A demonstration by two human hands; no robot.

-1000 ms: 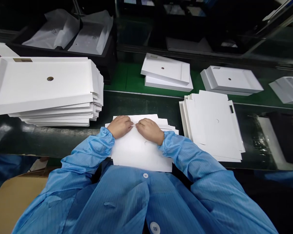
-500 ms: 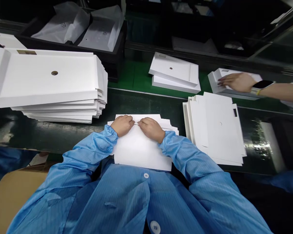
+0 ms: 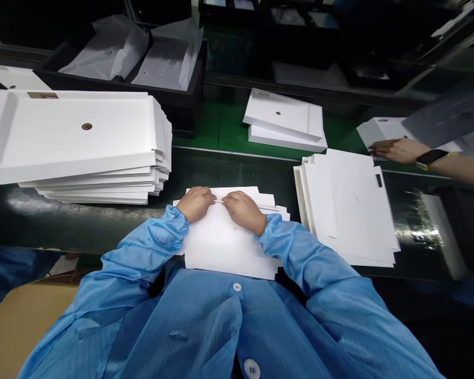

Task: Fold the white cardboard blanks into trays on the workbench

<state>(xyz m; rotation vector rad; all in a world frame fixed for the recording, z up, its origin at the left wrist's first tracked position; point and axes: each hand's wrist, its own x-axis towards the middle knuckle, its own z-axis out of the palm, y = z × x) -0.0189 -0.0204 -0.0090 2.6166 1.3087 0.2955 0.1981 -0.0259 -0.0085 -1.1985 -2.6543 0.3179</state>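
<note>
A flat white cardboard sheet (image 3: 225, 245) lies on the dark bench right in front of me, on a few more sheets. My left hand (image 3: 195, 203) and my right hand (image 3: 243, 209) rest on its far part, knuckles up, fingers curled. Their fingertips meet at a thin folded edge (image 3: 220, 201) of the sheet and pinch it from both sides. Blue sleeves cover both my arms to the wrists.
A tall stack of folded white trays (image 3: 79, 142) stands at the left. Flat white blanks (image 3: 347, 205) lie at the right. Finished white boxes (image 3: 284, 121) sit on the green belt behind. Another person's hand (image 3: 397, 150) with a wristwatch reaches over a box at far right.
My hands have stayed on the fold. The other person's hand, which appeared half a second ago on the right box, has drawn back to the right with it.
</note>
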